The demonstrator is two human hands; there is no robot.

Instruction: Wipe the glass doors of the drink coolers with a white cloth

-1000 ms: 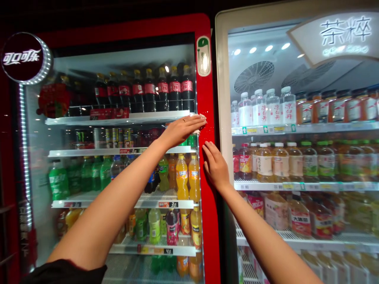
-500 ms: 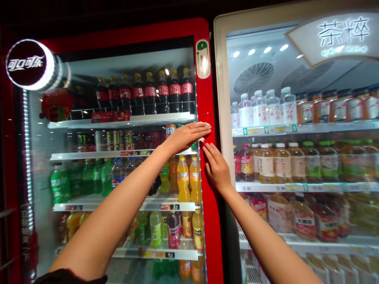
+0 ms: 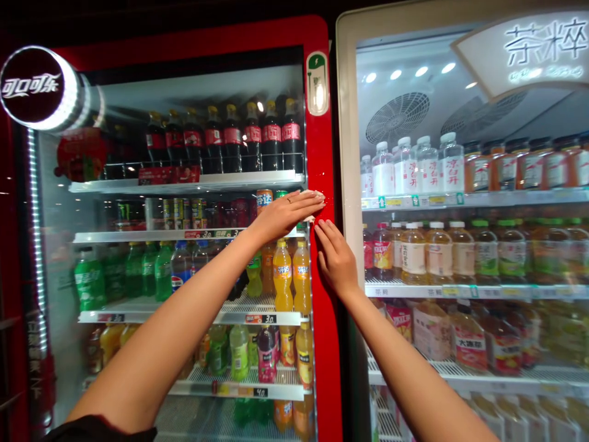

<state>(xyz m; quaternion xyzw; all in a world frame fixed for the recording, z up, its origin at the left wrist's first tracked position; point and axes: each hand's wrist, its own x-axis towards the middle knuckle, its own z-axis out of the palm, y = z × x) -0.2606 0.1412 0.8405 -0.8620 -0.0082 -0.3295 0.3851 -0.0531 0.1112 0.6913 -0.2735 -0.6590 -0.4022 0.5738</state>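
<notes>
My left hand [image 3: 288, 212] reaches across with fingers stretched out together, a ring on one of them. It holds a crumpled white tissue [image 3: 317, 195] flat under its fingers, pressed on the red door frame [image 3: 321, 150] of the left drinks fridge. Just below and to the right, my right hand [image 3: 338, 255] lies against the same frame, fingers extended and holding nothing. Its fingertips are a little under the tissue, apart from the left hand. Whether the tissue is paper or thin cloth I cannot tell.
Behind the left fridge's glass stand cola bottles [image 3: 252, 138], cans and orange soda bottles [image 3: 283, 273]. A round lit sign [image 3: 32, 89] juts out at upper left. The beige-framed fridge [image 3: 348, 123] on the right holds several rows of tea and water bottles.
My left hand and the tissue have slid slightly left on the red frame. The right hand stays almost in place. The view has shifted a little.
</notes>
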